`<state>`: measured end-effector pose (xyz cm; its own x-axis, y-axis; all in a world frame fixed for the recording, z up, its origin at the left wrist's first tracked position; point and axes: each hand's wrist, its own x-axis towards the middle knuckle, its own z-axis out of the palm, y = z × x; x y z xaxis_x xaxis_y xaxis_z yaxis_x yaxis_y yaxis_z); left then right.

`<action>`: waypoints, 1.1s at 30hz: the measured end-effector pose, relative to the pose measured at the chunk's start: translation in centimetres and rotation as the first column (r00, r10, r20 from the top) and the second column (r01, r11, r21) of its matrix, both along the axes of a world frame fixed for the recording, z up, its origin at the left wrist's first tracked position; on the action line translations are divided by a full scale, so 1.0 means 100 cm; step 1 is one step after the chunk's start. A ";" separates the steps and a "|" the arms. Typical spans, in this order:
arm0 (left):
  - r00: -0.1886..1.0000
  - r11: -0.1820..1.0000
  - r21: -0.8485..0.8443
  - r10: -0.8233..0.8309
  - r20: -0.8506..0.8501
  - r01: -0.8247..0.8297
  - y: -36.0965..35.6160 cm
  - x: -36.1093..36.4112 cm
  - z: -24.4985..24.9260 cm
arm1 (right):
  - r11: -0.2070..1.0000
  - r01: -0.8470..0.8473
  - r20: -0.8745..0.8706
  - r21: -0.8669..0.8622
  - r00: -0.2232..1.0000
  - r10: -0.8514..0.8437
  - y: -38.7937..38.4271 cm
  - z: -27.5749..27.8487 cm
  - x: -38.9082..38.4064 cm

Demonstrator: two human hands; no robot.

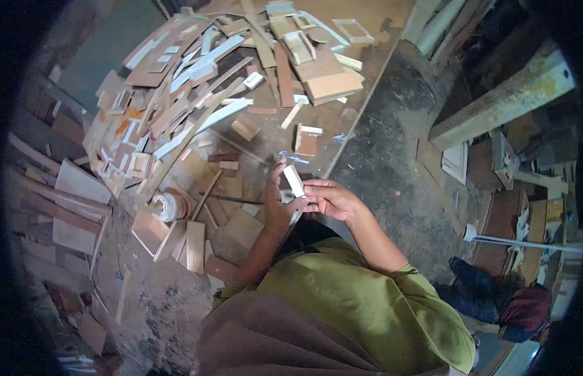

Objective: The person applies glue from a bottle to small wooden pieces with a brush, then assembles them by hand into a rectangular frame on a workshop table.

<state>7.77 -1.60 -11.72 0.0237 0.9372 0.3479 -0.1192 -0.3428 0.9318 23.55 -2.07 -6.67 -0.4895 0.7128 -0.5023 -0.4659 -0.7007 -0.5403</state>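
Observation:
A small pale wooden block (294,181) is held in front of my body, just off the near edge of the workbench (238,147). My left hand (279,199) is closed around its left side, fingers behind it and thumb near its lower end. At the lower right, my right hand (332,199) pinches the block between thumb and fingers. Part of the block is hidden by the fingers. On the bench just beyond the hands lies a small brown wooden piece with a white strip (306,141). Some crumpled bluish scraps (293,158) lie beside it.
Wood offcuts and white strips (207,66) are heaped over the bench. Stacked boards (329,81) lie at the far right of it. A white roll or tub (170,206) stands on the left. A beam (501,97) slants over the right side, above the dark floor (392,150).

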 end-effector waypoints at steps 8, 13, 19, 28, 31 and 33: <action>0.981 0.984 -0.137 -0.136 -0.141 0.117 0.026 0.047 -0.029 | 0.998 0.063 0.047 0.007 0.997 -0.063 0.015 -0.023 0.062; 0.976 0.993 -0.102 -0.082 -0.202 0.063 0.038 0.054 -0.013 | 0.987 0.063 0.260 0.148 0.961 -0.100 0.041 -0.043 0.077; 0.948 0.900 -0.358 0.149 -0.280 -0.247 0.063 0.030 -0.013 | 0.722 -0.212 0.713 0.658 0.485 -0.507 0.070 -0.061 0.068; 0.941 0.867 -0.436 0.099 -0.324 -0.242 0.106 0.016 -0.043 | 0.601 -0.430 0.737 0.674 0.338 -0.585 0.081 -0.081 0.053; 0.914 0.856 -0.438 0.089 -0.397 -0.274 0.108 0.019 -0.042 | 0.576 -0.462 0.732 0.674 0.312 -0.606 0.081 -0.078 0.050; 0.901 0.838 -0.458 0.086 -0.424 -0.296 0.110 0.020 -0.049 | 0.581 -0.474 0.742 0.661 0.296 -0.602 0.082 -0.080 0.048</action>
<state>9.75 9.45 -16.64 -0.1462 0.9749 -0.1679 0.2883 0.2044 0.9355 28.38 6.13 -14.63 -0.0666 0.9840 0.1651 0.6421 0.1690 -0.7478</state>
